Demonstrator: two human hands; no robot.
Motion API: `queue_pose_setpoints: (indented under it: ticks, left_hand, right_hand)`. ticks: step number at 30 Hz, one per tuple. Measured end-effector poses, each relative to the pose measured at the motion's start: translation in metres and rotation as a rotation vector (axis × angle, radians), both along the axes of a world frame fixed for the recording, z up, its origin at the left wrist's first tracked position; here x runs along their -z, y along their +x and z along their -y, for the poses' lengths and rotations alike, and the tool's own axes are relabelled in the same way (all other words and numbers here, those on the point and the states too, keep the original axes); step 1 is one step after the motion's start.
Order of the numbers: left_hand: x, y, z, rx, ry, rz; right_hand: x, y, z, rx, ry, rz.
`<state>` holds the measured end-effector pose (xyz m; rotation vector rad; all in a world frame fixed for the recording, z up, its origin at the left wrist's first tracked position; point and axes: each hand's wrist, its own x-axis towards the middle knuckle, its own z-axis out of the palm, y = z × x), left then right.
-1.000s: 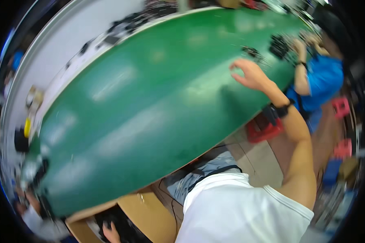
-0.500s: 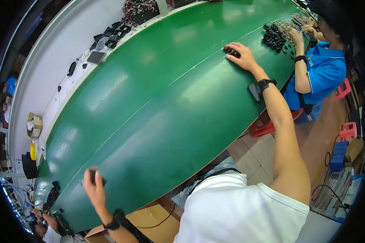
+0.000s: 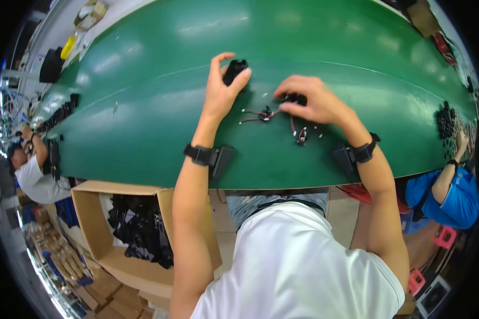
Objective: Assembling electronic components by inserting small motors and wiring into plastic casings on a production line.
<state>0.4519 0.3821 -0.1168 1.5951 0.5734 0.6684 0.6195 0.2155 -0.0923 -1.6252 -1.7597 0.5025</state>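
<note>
Over the green table (image 3: 159, 127), my left hand (image 3: 219, 95) grips a black plastic part (image 3: 235, 71) between thumb and fingers. To its right, my right hand (image 3: 322, 102) curls over a cluster of small black parts (image 3: 294, 99), slightly blurred; its palm hides some of them. Close by on the tabletop lies a small black piece with red-and-black wires (image 3: 264, 114) and white plugs. Another wired black piece (image 3: 302, 136) rests just in front of my right hand. A few tiny white bits are scattered around them.
An open cardboard box (image 3: 123, 260) with black parts inside stands below the table edge at left. Co-workers sit at both ends, one in a blue shirt (image 3: 452, 196) beside a heap of black parts (image 3: 446, 121). More black parts (image 3: 58, 116) line the left end.
My view has swung around. My hands, wide apart before, are now close together over the middle of the table. Small wired pieces now show on the tabletop near my right hand.
</note>
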Motion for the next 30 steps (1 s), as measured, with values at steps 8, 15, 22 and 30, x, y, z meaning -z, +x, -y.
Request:
queue_pose_setpoints:
  ticks: [8, 15, 22, 30]
  left_hand:
    - [-0.004, 0.016, -0.018, 0.101, -0.331, 0.168]
    - [0.006, 0.014, -0.021, 0.261, -0.37, 0.249]
    - [0.009, 0.015, -0.02, 0.293, -0.348, 0.329]
    - [-0.002, 0.013, -0.015, 0.331, -0.197, 0.154]
  right_hand:
    - [-0.006, 0.012, -0.027, 0.095, -0.09, -0.42]
    - [0.021, 0.016, -0.023, 0.282, -0.139, -0.613]
    - [0.008, 0.014, -0.015, 0.125, -0.076, -0.203]
    - [0.029, 0.018, -0.022, 0.213, 0.105, -0.833]
